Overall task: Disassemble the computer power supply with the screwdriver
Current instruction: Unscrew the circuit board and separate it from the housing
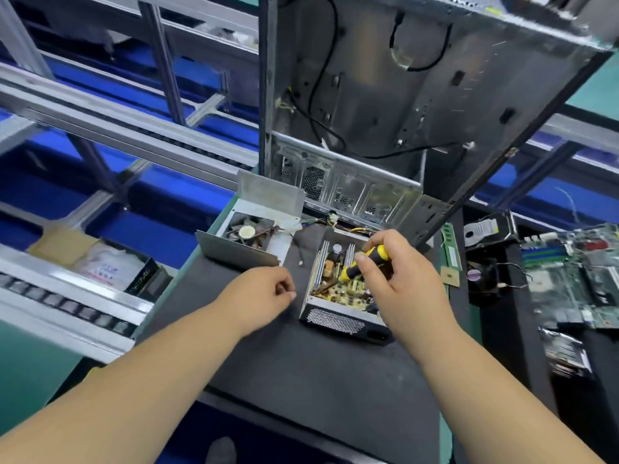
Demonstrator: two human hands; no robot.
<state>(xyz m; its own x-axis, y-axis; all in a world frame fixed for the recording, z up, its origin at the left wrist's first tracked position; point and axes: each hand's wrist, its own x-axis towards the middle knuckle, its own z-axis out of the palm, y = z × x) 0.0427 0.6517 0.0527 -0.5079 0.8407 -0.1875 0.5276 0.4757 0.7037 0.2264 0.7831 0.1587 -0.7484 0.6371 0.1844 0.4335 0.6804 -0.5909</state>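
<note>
While both bare forearms reach in from the bottom edge over the dark mat [301,370] covering the desk [449,440], the left hand [259,296] hovers just left of the power supply [338,316], its fingers [284,289] curled in toward the thumb; whether they pinch something small I cannot tell. The right hand [398,279] holds the screwdriver [365,262] by its yellow-and-black handle, fingers and thumb clamped round it, the tool slanting down into the open box.

That box sits on the mat in front of the hands, its lid off, a perforated grille on the near wall and a yellowish circuit board [345,289] with heat-sink fins showing inside. The screwdriver's tip is lost among the parts on the board.

Behind and to the left, the removed metal cover [254,226] lies upturned on the mat with a fan [246,231] fixed in it; coloured wires [321,222] run between it and the box.

Farther back an emptied computer case [402,112] stands upright, black cables hanging inside. To the right lie a green memory stick [450,246], a hard drive [489,229], a small black fan [479,272] and a motherboard [576,276]. At left, aluminium conveyor rails [100,122] cross over blue surfaces, with a cardboard box [90,259] beside them.
</note>
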